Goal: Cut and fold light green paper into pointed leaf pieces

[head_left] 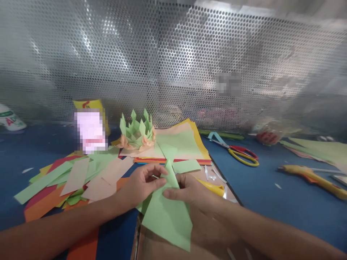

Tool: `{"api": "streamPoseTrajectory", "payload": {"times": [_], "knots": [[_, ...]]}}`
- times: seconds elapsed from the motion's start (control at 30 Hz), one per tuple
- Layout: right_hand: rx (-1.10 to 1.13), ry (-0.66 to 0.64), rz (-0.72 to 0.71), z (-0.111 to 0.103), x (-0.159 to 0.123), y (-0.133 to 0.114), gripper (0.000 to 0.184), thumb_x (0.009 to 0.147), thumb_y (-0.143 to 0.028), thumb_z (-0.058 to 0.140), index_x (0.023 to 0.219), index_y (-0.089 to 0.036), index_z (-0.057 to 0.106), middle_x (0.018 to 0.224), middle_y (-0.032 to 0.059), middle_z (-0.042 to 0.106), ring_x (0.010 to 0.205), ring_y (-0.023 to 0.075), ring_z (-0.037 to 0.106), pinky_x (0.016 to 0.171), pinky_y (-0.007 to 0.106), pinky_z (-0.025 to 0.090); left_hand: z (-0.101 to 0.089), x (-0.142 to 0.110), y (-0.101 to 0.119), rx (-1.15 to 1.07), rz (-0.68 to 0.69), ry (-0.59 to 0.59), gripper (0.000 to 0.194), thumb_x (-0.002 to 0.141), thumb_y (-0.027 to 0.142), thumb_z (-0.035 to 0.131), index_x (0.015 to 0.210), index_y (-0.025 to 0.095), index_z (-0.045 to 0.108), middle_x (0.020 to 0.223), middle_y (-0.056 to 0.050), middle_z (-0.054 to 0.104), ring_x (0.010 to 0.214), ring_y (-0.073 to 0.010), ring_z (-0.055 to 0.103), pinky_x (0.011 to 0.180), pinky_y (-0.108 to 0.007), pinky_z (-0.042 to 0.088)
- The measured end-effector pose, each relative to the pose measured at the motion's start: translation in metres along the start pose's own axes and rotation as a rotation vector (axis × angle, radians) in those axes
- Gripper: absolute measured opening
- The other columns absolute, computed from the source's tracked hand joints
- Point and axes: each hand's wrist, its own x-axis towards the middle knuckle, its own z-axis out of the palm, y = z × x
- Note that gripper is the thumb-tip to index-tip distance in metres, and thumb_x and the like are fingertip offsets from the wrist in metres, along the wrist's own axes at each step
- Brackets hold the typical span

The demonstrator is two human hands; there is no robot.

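Note:
A folded sheet of light green paper [169, 220] is held between both hands, its narrow pointed end away from me and its wide end towards me. My left hand [148, 180] pinches its left edge near the point with thumb and fingers. From the other side my right hand [189, 191] grips it, thumb on top and fingers hidden behind. Under the paper lies a brown board [168, 242]. Just beyond my hands, a small green paper strip [187, 165] rests by a stack of coloured sheets [179, 139].
A green and peach folded paper crown [137, 131] stands on the stack. Paper scraps [74, 177] pile up at left. Red-and-yellow scissors [241, 153], a yellow glue gun [311, 177] and a jar [267, 135] are at right. Perforated metal sheeting [173, 65] rises behind.

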Motion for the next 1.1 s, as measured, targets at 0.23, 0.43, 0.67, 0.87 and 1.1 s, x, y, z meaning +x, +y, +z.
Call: {"api": "streamPoseTrajectory", "payload": {"times": [0.23,0.43,0.67,0.87,1.1], "knots": [[-0.014,0.001,0.013,0.003,-0.004,-0.01,0.045,0.056,-0.044,0.081,0.087,-0.013,0.069,0.078,0.0044,0.067,0.077,0.0196,0.063,0.072,0.031,0.048,-0.003,-0.001,-0.002,0.007,0.004,-0.035,0.029,0.077,0.033,0.066,0.1,0.017,0.059,0.084,-0.003,0.059,0.07,-0.0151,0.057,0.064,-0.026,0.046],[-0.011,-0.042,-0.021,-0.001,-0.002,-0.005,0.039,0.065,-0.043,0.076,0.091,-0.014,0.069,0.086,0.0052,0.069,0.078,0.0181,0.064,0.074,0.031,0.048,-0.003,-0.001,-0.001,-0.011,-0.008,-0.04,0.03,0.077,0.033,0.066,0.102,0.017,0.059,0.085,-0.003,0.06,0.071,-0.0155,0.057,0.064,-0.026,0.046],[-0.047,-0.062,-0.063,-0.005,0.002,-0.002,0.039,0.068,-0.043,0.074,0.093,-0.013,0.067,0.087,0.0055,0.068,0.078,0.0177,0.063,0.072,0.03,0.048,-0.003,0.005,-0.008,0.006,-0.001,-0.042,0.033,0.076,0.032,0.066,0.103,0.016,0.059,0.089,-0.005,0.061,0.075,-0.0174,0.058,0.067,-0.029,0.046],[-0.081,-0.077,-0.101,-0.007,0.001,0.0,0.04,0.071,-0.045,0.071,0.094,-0.013,0.066,0.085,0.0052,0.066,0.077,0.0164,0.061,0.069,0.028,0.046,-0.002,0.006,-0.009,0.004,-0.006,-0.04,0.033,0.074,0.032,0.065,0.103,0.015,0.059,0.086,-0.004,0.059,0.071,-0.0156,0.056,0.062,-0.027,0.044],[-0.135,-0.093,-0.196,-0.011,-0.003,0.003,0.038,0.079,-0.049,0.063,0.09,-0.012,0.064,0.079,0.0021,0.062,0.067,0.0114,0.056,0.062,0.022,0.041,0.002,0.004,-0.003,-0.023,-0.01,-0.032,0.034,0.073,0.032,0.066,0.102,0.015,0.058,0.082,-0.003,0.058,0.067,-0.0143,0.055,0.06,-0.026,0.044]]}}
